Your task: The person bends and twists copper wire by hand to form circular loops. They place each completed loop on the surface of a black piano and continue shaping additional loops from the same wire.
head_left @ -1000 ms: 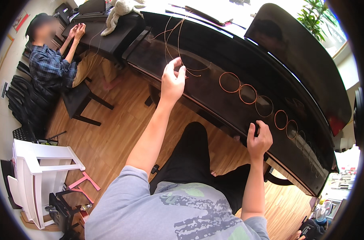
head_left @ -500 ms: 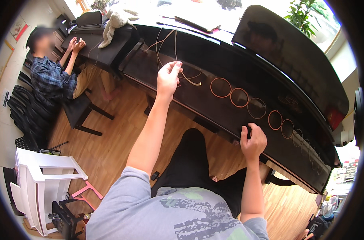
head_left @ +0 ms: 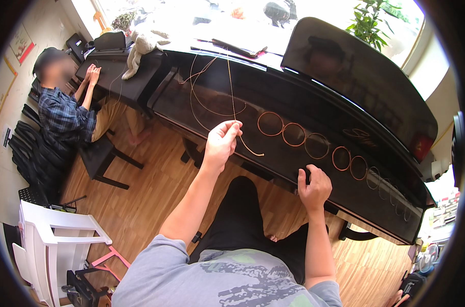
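Observation:
My left hand is pinched around a thin brass-coloured wire above the black piano. The wire runs upward from my fingertips, with thin loops to its left and a short curved tail hanging past my hand. My right hand rests at the front edge of the piano, thumb and index finger apart and the other fingers loosely bent. It seems to hold nothing. Between and beyond my hands, a row of coiled wire rings lies along the piano: copper-coloured rings on the left, thinner, paler ones further right.
A person in a checked shirt sits far left at another dark keyboard, hands together, near a plush toy. Papers and a dark folder lie on top of the piano. A white wooden stand is at lower left.
My left hand has come down and slightly right with the wire, so more of its length shows above my fingers. My right hand stays at the piano edge. The view has shifted slightly.

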The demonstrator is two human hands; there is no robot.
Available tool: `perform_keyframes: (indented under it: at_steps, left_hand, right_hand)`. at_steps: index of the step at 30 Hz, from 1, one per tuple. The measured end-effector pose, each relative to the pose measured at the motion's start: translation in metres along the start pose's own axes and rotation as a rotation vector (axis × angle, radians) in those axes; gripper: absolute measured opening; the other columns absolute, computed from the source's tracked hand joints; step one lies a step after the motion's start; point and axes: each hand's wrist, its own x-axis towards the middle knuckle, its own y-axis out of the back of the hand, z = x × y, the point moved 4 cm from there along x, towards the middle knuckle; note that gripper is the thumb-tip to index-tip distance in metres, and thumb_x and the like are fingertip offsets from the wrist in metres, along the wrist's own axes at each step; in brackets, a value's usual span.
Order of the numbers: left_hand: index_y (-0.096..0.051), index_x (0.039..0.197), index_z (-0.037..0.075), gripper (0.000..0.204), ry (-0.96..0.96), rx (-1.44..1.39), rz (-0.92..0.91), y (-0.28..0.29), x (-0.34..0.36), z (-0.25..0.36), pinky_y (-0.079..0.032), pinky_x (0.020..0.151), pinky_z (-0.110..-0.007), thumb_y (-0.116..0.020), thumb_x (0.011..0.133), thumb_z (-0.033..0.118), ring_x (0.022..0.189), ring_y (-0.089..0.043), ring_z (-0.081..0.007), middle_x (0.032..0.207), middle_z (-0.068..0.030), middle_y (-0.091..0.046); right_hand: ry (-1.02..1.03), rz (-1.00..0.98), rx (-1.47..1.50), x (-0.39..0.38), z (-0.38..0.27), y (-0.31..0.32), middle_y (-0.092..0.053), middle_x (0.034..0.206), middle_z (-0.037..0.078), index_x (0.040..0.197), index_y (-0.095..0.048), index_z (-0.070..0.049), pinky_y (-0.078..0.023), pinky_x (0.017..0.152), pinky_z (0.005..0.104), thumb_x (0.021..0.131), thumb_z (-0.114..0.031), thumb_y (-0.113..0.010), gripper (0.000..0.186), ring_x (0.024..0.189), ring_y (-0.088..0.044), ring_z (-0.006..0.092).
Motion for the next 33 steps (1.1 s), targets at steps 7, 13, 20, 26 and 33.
perform_keyframes:
  at_steps: [7,13,20,26,33]
  left_hand:
    - [-0.063,0.102,0.005,0.014,0.036,0.124,-0.01,-0.002,-0.015,-0.008,-0.028,0.043,-0.016,-0.059,0.096,0.017,0.05,-0.041,0.0016,0.081,0.0014,-0.062]
    - [-0.065,0.099,-0.001,0.021,-0.303,0.463,-0.038,0.001,-0.001,-0.001,-0.043,0.058,-0.021,-0.06,0.095,0.018,0.064,-0.054,-0.0042,0.079,0.0003,-0.065]
    - [-0.066,0.078,0.004,0.011,-0.877,1.15,0.186,0.001,0.024,0.091,-0.048,0.072,-0.041,-0.058,0.083,0.01,0.077,-0.059,-0.0302,0.082,-0.0112,-0.066]
    - [-0.045,0.138,0.003,0.064,-0.971,1.458,0.029,0.004,0.131,0.101,-0.021,0.113,-0.047,-0.034,0.097,0.05,0.138,-0.03,-0.0362,0.147,-0.0191,-0.038]
    - [-0.039,0.144,0.011,0.074,-0.818,1.552,-0.041,-0.011,0.193,0.104,-0.015,0.114,-0.054,-0.017,0.096,0.063,0.143,-0.023,-0.0323,0.151,-0.0106,-0.035]
  right_hand:
    - [-0.247,-0.034,0.432,0.049,-0.039,0.009,-0.061,0.075,0.008,0.088,-0.065,-0.005,-0.048,0.056,0.0302,0.084,-0.011,-0.067,0.008,0.062,-0.06,0.0202]
    - [-0.224,-0.244,0.724,0.105,-0.089,-0.087,-0.064,0.106,0.021,0.119,-0.056,0.006,-0.05,0.086,0.0373,0.09,-0.026,-0.062,0.044,0.098,-0.063,0.0316]
    - [-0.732,-0.678,1.529,0.13,-0.118,-0.135,-0.052,0.069,-0.004,0.101,-0.062,-0.004,-0.034,0.046,0.0188,0.097,-0.026,-0.055,0.023,0.052,-0.045,0.0019]
    - [-0.818,-0.582,1.621,0.137,-0.123,-0.109,-0.033,0.059,-0.009,0.097,-0.057,-0.005,-0.018,0.04,0.0203,0.101,-0.022,-0.046,0.02,0.045,-0.025,0.0015]
    - [-0.87,-0.549,1.572,0.132,-0.115,-0.098,-0.035,0.058,-0.008,0.093,-0.056,-0.007,-0.019,0.039,0.0201,0.1,-0.019,-0.046,0.018,0.044,-0.027,0.0011]
